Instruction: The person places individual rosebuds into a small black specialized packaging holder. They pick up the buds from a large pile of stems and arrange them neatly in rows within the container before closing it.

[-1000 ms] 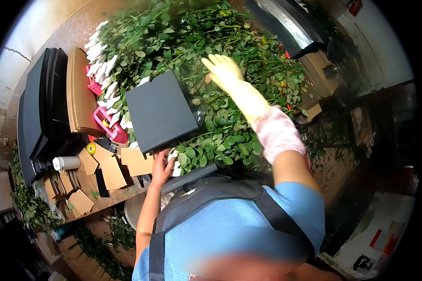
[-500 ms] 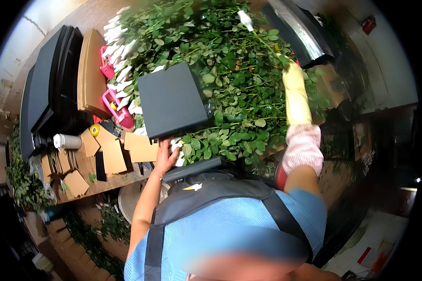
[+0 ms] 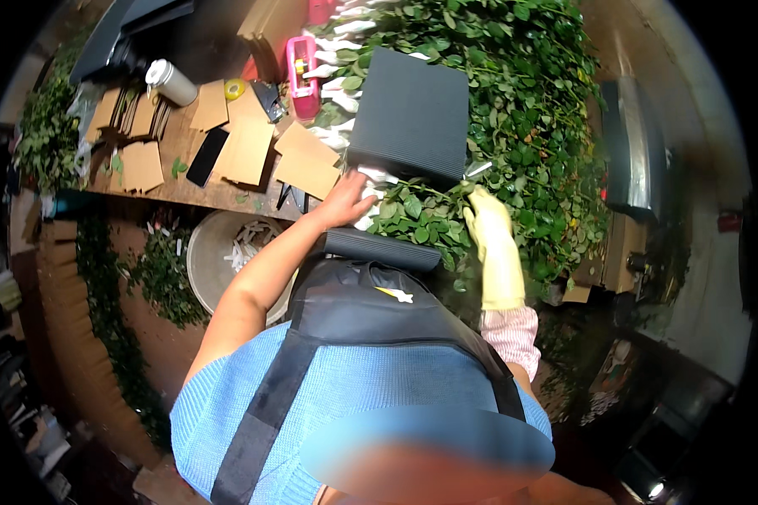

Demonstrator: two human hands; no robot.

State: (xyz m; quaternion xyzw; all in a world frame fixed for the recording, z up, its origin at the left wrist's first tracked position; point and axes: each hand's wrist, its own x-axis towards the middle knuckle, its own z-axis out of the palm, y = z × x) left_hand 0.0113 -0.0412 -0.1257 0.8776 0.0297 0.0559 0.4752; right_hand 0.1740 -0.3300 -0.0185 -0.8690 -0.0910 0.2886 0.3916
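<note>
Rose stems leafy green; gloved right hand grips them; left hand touching.

A yellow rubber glove covered the right hand above a pink checked cuff; the dark grey ribbed sheet lay on green foliage, beside tan cardboard pieces, a pink dispenser and a light-blue knit sweater.

Bare left hand and yellow-gloved right hand, both outstretched.
</note>
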